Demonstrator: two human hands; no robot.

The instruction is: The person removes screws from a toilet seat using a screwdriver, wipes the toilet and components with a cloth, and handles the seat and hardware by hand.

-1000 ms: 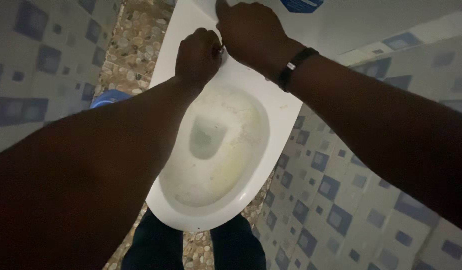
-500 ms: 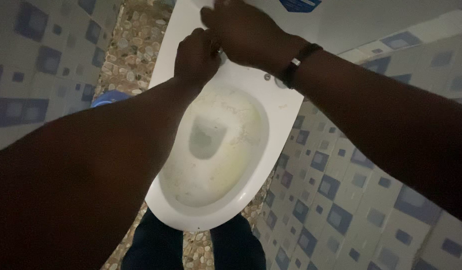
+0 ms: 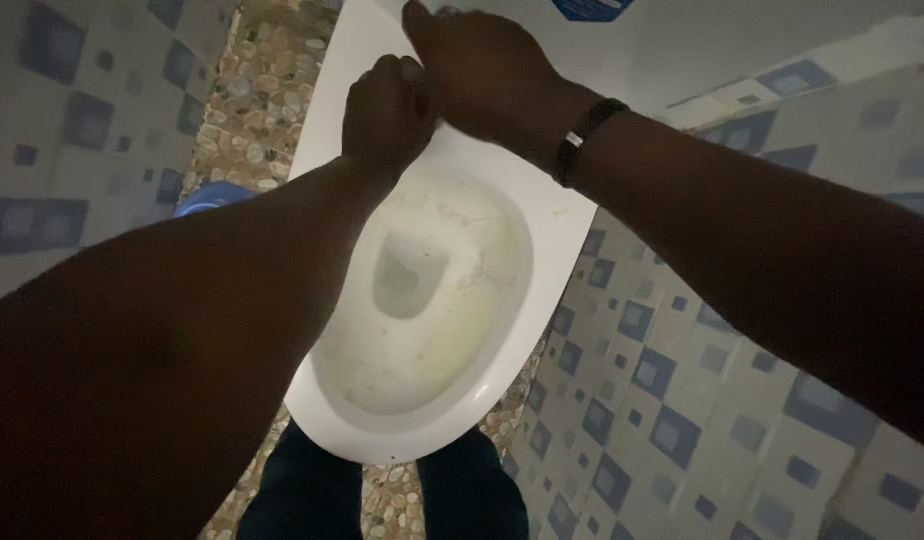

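Left hand curled into a loose fist over the back rim of a white toilet bowl, knuckles up, fingers folded under; whether anything is pinched inside cannot be told in the dim light. Right hand just beside it and partly overlapping, fingers extended flat and pressed toward the back edge of the bowl where it meets the white cistern, not visibly gripping anything. Black wristband on the right wrist. Both forearms reaching forward from the near corners of the view.

Bowl directly below both hands, open, no seat seen, inner surface stained yellowish with a small pool of water at the centre. Hands at the far rim, the stained basin lying between the hands and the near rim. Dark trouser legs standing against the near rim.

Judged from this: work at the back rim best done with one hand braced flat for steadiness, the other kept low and close to the porcelain, weight balanced over the feet rather than leaning on the bowl, and wrists kept clear of the soiled basin.

Pebble-patterned floor to the left, blue-and-grey tiled walls either side, a blue object on the floor by the left edge.
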